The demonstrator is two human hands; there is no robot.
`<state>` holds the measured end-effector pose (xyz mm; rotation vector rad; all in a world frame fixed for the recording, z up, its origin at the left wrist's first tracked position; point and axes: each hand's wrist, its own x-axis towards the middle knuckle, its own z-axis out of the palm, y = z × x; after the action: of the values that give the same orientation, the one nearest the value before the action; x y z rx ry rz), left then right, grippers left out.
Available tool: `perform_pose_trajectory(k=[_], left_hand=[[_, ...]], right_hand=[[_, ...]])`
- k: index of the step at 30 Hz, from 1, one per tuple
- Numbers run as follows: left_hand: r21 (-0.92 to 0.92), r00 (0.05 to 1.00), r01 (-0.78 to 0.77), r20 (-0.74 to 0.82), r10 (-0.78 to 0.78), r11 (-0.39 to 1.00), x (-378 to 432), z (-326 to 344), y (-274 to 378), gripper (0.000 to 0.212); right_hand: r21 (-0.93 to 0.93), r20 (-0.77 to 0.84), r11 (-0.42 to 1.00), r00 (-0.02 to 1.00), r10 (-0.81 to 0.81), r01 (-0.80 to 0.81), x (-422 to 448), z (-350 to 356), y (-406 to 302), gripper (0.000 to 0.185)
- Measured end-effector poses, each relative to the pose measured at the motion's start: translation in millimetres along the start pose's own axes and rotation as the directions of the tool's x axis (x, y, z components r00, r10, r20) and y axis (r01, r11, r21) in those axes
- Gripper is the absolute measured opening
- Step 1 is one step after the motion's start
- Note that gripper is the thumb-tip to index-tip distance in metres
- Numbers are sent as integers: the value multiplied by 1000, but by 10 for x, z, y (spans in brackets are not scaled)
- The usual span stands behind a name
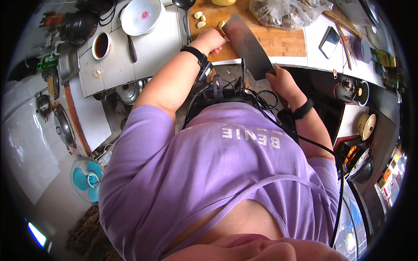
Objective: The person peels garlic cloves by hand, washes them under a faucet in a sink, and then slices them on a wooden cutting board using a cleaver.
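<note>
My right hand (284, 83) is closed around the handle of a broad cleaver (248, 47), its blade slanting over the near edge of a wooden cutting board (281, 40). By the blade's far end, my left hand (210, 40) is curled on the board, with a small pale piece at its fingertips; whether it is gripped is hard to tell. Several peeled garlic cloves (201, 24) lie beyond the left hand, one of them beside the blade's tip. A yellowish round item (224, 2) is partly visible at the board's far side.
A plastic bag of brownish contents (287, 14) rests on the board's right part. Left of the board are a black ladle (186, 19), a white bowl (143, 16), a dark-handled utensil (132, 49) and a cup of dark liquid (101, 45). A phone (329, 42) lies at right. Cables hang before my chest.
</note>
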<state>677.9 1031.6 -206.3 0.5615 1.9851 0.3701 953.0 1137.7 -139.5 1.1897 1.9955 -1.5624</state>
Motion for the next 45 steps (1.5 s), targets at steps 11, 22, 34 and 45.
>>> perform_pose_trajectory(k=[11, 22, 34, 45], left_hand=[[-9, 965, -261, 9, 261, 965, 60, 43, 77, 23], [373, 779, -440, -293, 554, 817, 124, -126, 91, 28], [474, 709, -314, -459, 535, 823, 57, -435, -225, 26], [258, 773, -222, -541, 331, 940, 142, -618, -622, 31]], right_hand=[[234, -97, 972, 995, -10, 33, -112, -131, 320, 23], [154, -35, 988, 999, 18, -12, -197, -91, 346, 22], [18, 27, 999, 999, -35, 34, -86, 62, 255, 28], [-34, 34, 999, 999, 0, 1, -91, 28, 209, 33]])
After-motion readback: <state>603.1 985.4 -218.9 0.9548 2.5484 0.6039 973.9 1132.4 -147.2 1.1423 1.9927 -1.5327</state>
